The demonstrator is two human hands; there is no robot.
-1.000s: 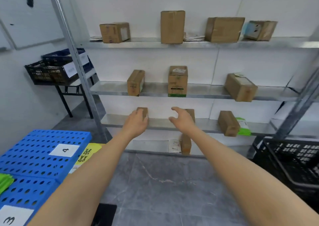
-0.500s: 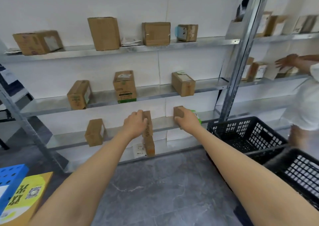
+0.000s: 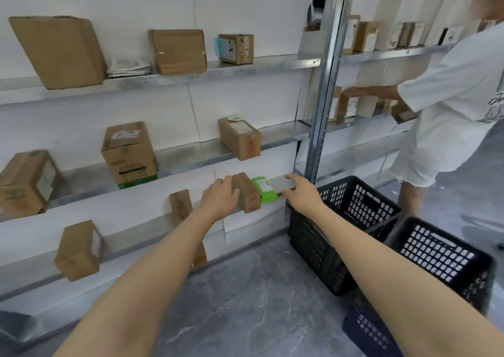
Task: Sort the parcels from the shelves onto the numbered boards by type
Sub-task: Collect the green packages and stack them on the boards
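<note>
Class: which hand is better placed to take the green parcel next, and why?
Probably right. The right hand lies open beside the green parcel, while the left hand grips a cardboard box.

Bright, even light is spreading everywhere, leaving only faint shadows. The metal shelves (image 3: 272, 66) are glinting. Wide-angle distortion is bending the edges, and blur is smearing the left boxes (image 3: 26, 182).
</note>
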